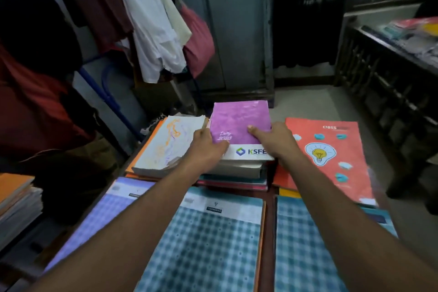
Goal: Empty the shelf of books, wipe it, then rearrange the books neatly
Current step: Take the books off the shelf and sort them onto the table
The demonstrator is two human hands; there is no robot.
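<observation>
A purple 2023 diary (239, 118) lies on top of a stack of books (234, 173) in the middle. My left hand (208, 147) grips its left edge and my right hand (272, 140) grips its right edge, thumb on the cover. Left of it sits a white scribbled book (166, 144) on an orange pile. To the right lies a red notebook (331, 156) with a light bulb picture. Checked notebooks (203, 244) lie in front, under my forearms.
A rack of hanging clothes (147, 26) stands at the back left. A grey metal cupboard (232, 26) is behind. A dark shelf (391, 92) with piled papers runs along the right. Another book pile (16, 199) sits at the far left.
</observation>
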